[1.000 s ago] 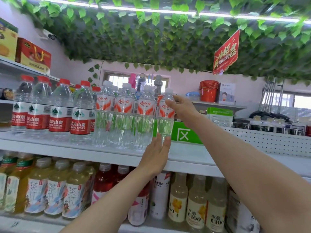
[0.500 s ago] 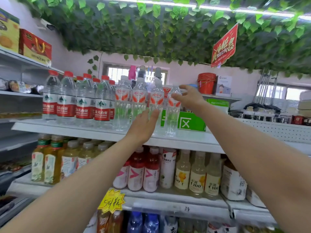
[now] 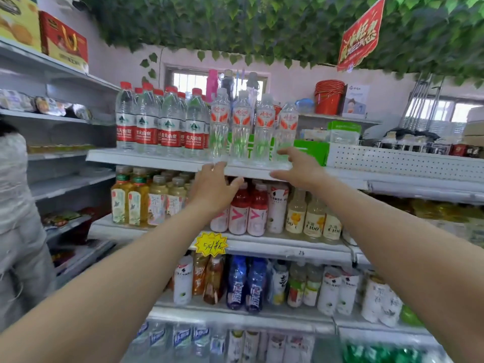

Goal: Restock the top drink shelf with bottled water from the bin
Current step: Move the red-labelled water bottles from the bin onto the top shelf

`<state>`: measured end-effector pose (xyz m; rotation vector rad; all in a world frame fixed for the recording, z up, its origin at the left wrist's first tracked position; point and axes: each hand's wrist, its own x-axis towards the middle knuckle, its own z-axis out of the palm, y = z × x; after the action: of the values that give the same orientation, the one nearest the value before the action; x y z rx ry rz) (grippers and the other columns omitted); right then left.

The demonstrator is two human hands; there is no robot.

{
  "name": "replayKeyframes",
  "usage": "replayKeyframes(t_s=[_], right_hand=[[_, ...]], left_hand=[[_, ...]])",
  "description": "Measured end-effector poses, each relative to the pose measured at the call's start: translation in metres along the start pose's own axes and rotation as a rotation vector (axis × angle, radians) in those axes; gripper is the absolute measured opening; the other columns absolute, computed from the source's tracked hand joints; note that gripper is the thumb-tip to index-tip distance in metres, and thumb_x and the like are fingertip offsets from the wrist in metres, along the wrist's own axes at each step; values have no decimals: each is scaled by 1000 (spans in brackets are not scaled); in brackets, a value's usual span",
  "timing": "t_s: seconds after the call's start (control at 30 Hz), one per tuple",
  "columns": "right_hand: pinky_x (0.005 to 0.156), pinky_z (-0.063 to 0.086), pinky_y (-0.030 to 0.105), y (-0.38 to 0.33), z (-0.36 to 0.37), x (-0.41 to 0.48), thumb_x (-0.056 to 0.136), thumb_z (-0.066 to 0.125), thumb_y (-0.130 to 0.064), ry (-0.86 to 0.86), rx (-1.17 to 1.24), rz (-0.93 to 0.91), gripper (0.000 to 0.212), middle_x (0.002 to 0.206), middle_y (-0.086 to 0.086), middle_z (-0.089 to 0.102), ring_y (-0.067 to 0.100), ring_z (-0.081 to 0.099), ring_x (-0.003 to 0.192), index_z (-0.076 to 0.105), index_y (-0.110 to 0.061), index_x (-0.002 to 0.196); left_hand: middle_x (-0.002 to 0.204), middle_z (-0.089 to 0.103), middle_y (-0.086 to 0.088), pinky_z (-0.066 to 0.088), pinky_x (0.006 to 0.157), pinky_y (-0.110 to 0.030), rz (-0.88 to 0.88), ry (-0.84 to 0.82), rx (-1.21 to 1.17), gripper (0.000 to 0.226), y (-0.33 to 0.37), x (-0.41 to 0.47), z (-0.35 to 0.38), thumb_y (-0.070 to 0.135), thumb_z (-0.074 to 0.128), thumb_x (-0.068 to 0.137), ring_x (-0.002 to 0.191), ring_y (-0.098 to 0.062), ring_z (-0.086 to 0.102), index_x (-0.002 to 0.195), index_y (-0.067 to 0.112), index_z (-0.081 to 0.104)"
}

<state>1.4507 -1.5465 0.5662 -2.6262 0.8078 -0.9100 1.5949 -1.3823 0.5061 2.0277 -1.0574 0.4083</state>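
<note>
Top shelf (image 3: 157,159), placing step apparently done: white-capped water bottles (image 3: 263,127) stand beside the red-capped row (image 3: 146,127), our left hand (image 3: 213,189) and right hand (image 3: 298,169) empty, fingers loosely spread; next we likely fetch from the unseen bin.

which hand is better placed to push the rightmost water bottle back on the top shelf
Right. The right hand is open at the base of that bottle; the left hand, also open, is lower and further left, below the top shelf.

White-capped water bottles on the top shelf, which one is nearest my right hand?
The rightmost bottle, at the row's end next to the green box; the right hand is just in front of its base.
</note>
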Motion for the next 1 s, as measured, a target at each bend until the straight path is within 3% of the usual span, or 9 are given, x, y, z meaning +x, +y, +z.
replayKeyframes(t_s=[0.33, 0.57, 0.77, 1.0], right_hand=[[93, 47, 32, 35, 151, -116, 86, 80, -36, -314, -3, 168, 73, 149, 7, 52, 27, 56, 126, 45, -25, 148], [106, 45, 39, 74, 263, -171, 89, 77, -34, -608, -18, 249, 74, 151, 13, 47, 31, 51, 133, 40, -20, 153], [107, 43, 36, 115, 377, -219, 88, 80, -31, -817, 44, 330, 72, 153, 10, 48, 29, 49, 136, 45, -18, 149], [100, 45, 33, 149, 497, -275, 86, 81, -29, -1044, 127, 530, 70, 138, 16, 58, 30, 58, 128, 49, -11, 146]], left_hand=[[148, 43, -9, 41, 106, -45, -149, -274, 91, 64, -100, -132, 74, 50, 64, 90, 134, -32, 41, 145, 24, 45], [153, 37, -10, 42, 104, -44, -332, -499, 153, 64, -183, -222, 149, 51, 59, 93, 138, -32, 36, 149, 25, 39], [156, 32, -8, 36, 109, -40, -546, -729, 182, 63, -260, -311, 209, 49, 56, 95, 140, -29, 35, 151, 27, 36], [145, 46, -8, 39, 106, -39, -811, -844, 243, 58, -317, -422, 256, 52, 53, 95, 132, -30, 45, 147, 29, 42]])
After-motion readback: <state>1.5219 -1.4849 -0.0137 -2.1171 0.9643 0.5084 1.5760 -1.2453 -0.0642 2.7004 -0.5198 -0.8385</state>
